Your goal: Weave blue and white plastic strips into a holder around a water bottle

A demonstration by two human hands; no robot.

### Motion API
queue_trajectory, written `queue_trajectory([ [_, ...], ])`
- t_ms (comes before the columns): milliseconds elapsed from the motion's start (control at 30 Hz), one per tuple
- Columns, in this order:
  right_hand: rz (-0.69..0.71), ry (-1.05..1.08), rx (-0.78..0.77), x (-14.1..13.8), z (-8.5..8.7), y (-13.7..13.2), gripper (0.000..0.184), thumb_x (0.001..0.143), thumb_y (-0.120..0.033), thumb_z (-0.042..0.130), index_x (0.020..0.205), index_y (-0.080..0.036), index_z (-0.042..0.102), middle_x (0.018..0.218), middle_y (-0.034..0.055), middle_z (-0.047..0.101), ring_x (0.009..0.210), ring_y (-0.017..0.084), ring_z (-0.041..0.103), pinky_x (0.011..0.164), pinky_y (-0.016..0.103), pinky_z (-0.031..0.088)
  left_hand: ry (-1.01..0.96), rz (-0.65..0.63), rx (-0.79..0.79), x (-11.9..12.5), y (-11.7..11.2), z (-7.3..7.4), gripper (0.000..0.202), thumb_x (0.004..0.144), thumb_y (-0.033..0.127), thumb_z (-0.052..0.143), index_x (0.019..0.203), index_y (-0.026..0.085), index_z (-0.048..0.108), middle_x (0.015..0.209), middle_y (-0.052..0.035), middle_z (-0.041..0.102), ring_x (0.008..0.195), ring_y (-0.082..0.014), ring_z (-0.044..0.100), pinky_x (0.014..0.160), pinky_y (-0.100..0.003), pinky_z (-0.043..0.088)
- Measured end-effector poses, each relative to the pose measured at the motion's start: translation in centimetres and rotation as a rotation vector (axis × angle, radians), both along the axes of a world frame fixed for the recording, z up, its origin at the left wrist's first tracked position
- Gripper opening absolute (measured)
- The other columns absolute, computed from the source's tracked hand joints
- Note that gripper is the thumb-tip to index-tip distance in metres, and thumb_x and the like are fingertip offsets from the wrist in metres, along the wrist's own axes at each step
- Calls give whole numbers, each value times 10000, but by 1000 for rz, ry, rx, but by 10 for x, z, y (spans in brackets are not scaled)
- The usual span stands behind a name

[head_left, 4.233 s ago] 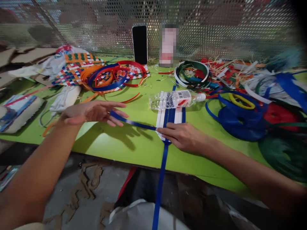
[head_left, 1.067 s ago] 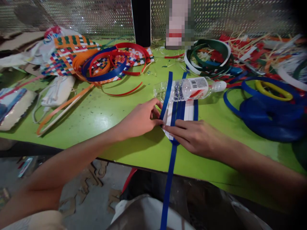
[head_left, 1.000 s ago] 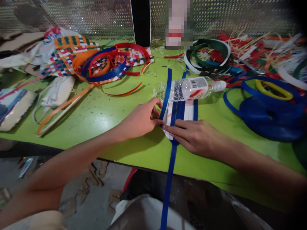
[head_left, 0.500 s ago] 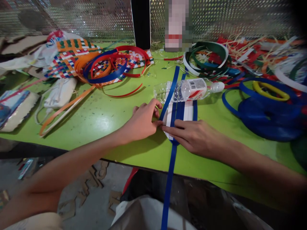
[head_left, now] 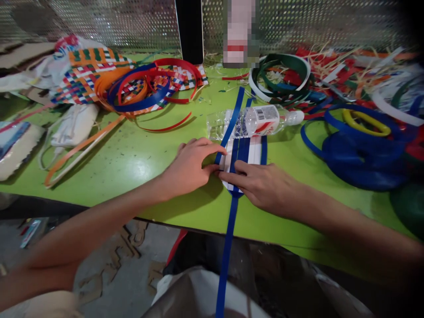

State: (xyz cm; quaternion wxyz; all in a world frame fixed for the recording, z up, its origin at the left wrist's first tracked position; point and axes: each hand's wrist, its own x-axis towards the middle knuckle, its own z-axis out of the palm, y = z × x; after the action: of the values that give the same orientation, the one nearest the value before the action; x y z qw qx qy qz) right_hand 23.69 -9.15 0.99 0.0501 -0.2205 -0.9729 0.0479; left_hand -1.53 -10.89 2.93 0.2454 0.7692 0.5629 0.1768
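Note:
A flat white piece with blue plastic strips (head_left: 244,150) along it lies near the table's front edge. My left hand (head_left: 190,165) is at its left edge, thumb and forefinger bent around a blue plastic strip (head_left: 234,121) that slants up and away. From the right, my right hand (head_left: 261,183) presses the piece down, its forefinger reaching to my left thumb and its other fingers curled. One long blue tail (head_left: 228,247) hangs over the edge toward my lap. A clear plastic bottle (head_left: 263,121) lies on its side across the strips' far part.
Coiled red, blue and orange strips (head_left: 142,88) lie on a woven multicoloured piece at the back left. Green and white coils (head_left: 285,79) and a large blue roll (head_left: 361,159) are on the right. A white power strip (head_left: 74,126) lies left. A phone (head_left: 190,31) stands behind.
The view has shifted slightly, so everything sits a little farther left. My left forefinger has moved over the slanting strip onto the white piece; my right hand keeps pressing.

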Motion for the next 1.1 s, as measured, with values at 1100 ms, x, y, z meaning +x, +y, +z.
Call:
queue_trajectory([
  [1100, -26, -31, -54, -2, 6, 2, 516, 1111, -207, 451, 1589, -300, 623, 1097, 77, 696, 675, 140, 479, 555, 314, 166, 221, 64, 10, -8, -4, -11, 421, 1032, 460, 750, 1453, 434, 755, 1132, -64, 564, 1114, -288, 523, 1029, -489, 368],
])
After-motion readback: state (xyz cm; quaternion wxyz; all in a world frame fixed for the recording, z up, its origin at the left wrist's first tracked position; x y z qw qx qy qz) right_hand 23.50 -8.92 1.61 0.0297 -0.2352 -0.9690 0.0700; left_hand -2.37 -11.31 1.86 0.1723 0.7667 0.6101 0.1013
